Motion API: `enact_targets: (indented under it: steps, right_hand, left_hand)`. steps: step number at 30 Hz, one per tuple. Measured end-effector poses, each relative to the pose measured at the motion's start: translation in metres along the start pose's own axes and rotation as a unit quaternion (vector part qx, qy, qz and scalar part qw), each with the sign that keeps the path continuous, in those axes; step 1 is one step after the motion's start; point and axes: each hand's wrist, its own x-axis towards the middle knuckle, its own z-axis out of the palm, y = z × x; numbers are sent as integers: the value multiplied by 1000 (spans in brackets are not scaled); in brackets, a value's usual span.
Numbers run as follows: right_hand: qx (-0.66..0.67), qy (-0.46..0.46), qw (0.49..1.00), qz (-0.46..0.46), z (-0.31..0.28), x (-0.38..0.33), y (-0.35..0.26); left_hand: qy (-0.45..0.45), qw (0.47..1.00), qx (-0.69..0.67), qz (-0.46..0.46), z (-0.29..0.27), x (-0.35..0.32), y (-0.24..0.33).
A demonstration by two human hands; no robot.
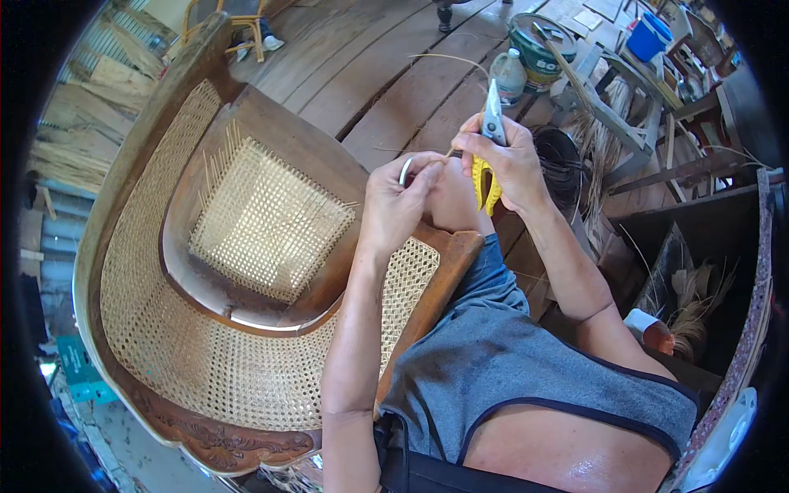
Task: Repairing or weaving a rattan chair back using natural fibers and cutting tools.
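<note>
My right hand is closed around a pair of pliers with yellow handles, their metal jaws pointing up. Its thumb and finger also meet at a thin cane strand, which runs across to my left hand. The left fingers are pinched on that strand. A pale curved band shows between them; I cannot tell what it is. Both hands are above my knee, beside a wooden chair. Its woven cane seat panel has loose strand ends standing up along its edges.
Cane webbing fills the chair's curved back. Beyond my right hand stand a clear plastic jug, a green bucket and a wooden frame. A dark coil lies on the plank floor. A blue bucket is farther right.
</note>
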Motion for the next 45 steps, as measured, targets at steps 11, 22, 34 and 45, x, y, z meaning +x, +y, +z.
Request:
enact_targets:
  steps: [11, 22, 34, 45]
  right_hand:
    - [39, 93, 995, -14, -59, 20, -3]
    - [-431, -298, 849, -62, -33, -28, 16]
    - [-447, -345, 825, 25, -41, -49, -1]
    - [-387, -345, 850, 97, -29, -59, -8]
  left_hand:
    - [8, 992, -109, -58, -7, -10, 3]
    - [17, 996, -42, -77, -6, -16, 3]
    - [-14, 996, 53, -71, -13, -40, -11]
    - [-6, 998, -18, -64, 2, -42, -14]
